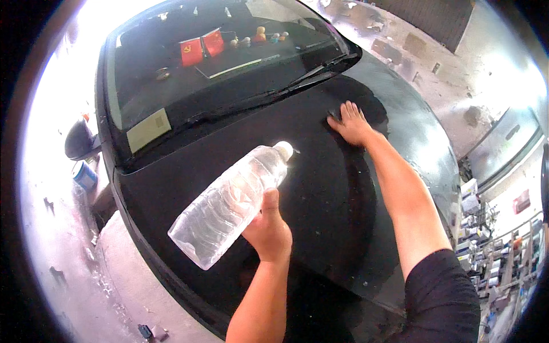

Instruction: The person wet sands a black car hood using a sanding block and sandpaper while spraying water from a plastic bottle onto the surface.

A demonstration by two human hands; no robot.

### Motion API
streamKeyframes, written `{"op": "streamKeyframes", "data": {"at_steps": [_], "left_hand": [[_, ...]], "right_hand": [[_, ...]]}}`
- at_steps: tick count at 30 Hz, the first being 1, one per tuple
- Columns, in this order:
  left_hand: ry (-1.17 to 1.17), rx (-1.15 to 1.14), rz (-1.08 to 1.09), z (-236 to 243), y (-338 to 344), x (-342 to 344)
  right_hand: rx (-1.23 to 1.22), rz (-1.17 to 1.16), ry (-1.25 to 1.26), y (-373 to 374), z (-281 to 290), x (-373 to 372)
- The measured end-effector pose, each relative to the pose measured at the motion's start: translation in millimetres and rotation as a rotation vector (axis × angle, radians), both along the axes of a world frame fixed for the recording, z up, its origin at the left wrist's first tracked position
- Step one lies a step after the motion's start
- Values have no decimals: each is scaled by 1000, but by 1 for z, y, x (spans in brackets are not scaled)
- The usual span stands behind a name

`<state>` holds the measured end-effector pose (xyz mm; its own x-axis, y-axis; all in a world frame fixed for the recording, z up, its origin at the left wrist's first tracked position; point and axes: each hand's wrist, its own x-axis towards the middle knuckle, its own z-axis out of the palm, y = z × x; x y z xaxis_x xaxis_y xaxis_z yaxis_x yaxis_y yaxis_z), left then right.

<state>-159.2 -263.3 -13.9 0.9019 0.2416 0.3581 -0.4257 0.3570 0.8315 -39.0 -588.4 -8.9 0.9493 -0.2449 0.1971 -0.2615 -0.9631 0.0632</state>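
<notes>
My left hand (269, 231) is wrapped round a clear plastic bottle (220, 208) with a white cap. The bottle hangs tilted above the black car hood (297, 217), its cap end up and to the right. Further off to the right, my right hand (353, 126) lies on the hood with its fingers stretched out. A small dark patch shows by its thumb; whether it is a reflection or a thing, I cannot tell. Around this hand the hood has wet, glossy areas beside duller ones.
Beyond the hood rises the windshield (229, 74), with wipers (320, 71) along its base and two small red flags (192, 51) behind the glass. A side mirror (80, 139) sticks out at left, above a blue-and-white can (84, 176). Cluttered shelves (503, 263) stand at right.
</notes>
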Motion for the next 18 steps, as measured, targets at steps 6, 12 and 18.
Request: {"op": "streamKeyframes", "data": {"at_steps": [6,12,18], "left_hand": [[-48,175,128,-11,12,6],[-11,-39,5,-12,17,10],[-39,-2,214,-7,18,13]], "right_hand": [[127,204,18,87,27,58],[85,838,-189,170,-4,-16],[142,402,94,99,20,-65]]}}
